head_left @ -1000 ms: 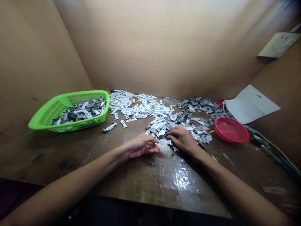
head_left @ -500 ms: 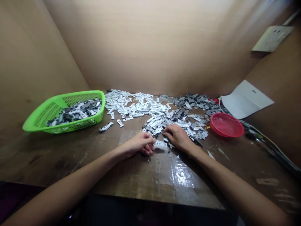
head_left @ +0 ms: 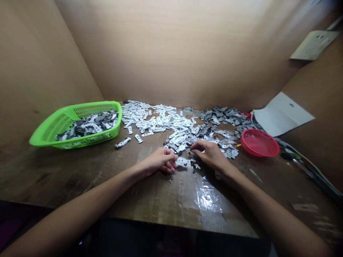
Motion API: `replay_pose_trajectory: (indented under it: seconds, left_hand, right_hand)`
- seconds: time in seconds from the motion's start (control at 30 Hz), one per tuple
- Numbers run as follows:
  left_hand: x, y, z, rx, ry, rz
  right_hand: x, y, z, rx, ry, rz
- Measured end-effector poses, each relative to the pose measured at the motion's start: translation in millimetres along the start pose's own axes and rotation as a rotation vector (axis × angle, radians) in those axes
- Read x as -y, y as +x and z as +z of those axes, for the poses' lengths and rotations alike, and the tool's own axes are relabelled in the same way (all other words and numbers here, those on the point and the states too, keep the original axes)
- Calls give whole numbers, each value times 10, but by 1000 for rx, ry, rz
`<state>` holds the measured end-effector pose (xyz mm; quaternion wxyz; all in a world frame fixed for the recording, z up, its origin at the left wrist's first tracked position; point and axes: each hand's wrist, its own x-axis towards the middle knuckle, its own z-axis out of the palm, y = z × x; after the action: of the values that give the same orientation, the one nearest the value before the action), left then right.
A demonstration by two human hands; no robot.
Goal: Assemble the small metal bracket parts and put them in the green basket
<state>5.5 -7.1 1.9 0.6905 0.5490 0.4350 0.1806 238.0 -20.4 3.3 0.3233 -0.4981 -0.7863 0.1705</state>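
My left hand (head_left: 164, 160) is closed, with thumb and forefinger pinching the left end of a flat silver metal plate with holes (head_left: 183, 161). To its right, my right hand (head_left: 207, 152) hovers by the front of the parts pile, thumb and fingertips brought together. Whatever sits in that pinch is too small to make out. Tiny black and silver pieces (head_left: 197, 166) lie on the table between and below the hands. Behind them spreads a heap of loose silver metal plates (head_left: 171, 123), with darker grey plates (head_left: 222, 116) toward the right.
A green plastic basket (head_left: 40, 137) with metal parts inside stands at the left. On the right are a red bowl (head_left: 259, 142), a bent white sheet (head_left: 284, 114) and cables. Wooden panels (head_left: 166, 53) enclose the brown table (head_left: 80, 178); a power socket (head_left: 313, 44) hangs upper right.
My right hand has shifted slightly right, away from the plate's right end, uncovering small pieces there. My left hand keeps its pinch on the plate. The whole view has shifted slightly.
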Motion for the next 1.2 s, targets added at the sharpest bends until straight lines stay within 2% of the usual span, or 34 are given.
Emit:
replay_pose_trajectory:
  seconds: [0.2, 0.47, 0.63, 0.87, 1.0, 1.2]
  left_hand:
    - [17, 14, -14, -12, -40, -2]
    - [17, 13, -37, -6, -66, -6]
    - [5, 6, -36, 3, -73, -18]
    - [15, 1, -41, 2, -95, -10]
    - [14, 6, -48, 0, -100, -10]
    - [31, 22, -53, -2, -117, -4]
  right_hand:
    - [3, -23, -70, -14, -53, -30]
    - [21, -51, -84, 33, 34, 80]
    - [11, -42, -96, 88, 185, 127]
    - [-7, -43, -111, 156, 494, 365]
    - [-2, -62, -98, 182, 665, 428]
    - [63, -63, -51, 132, 555, 371]
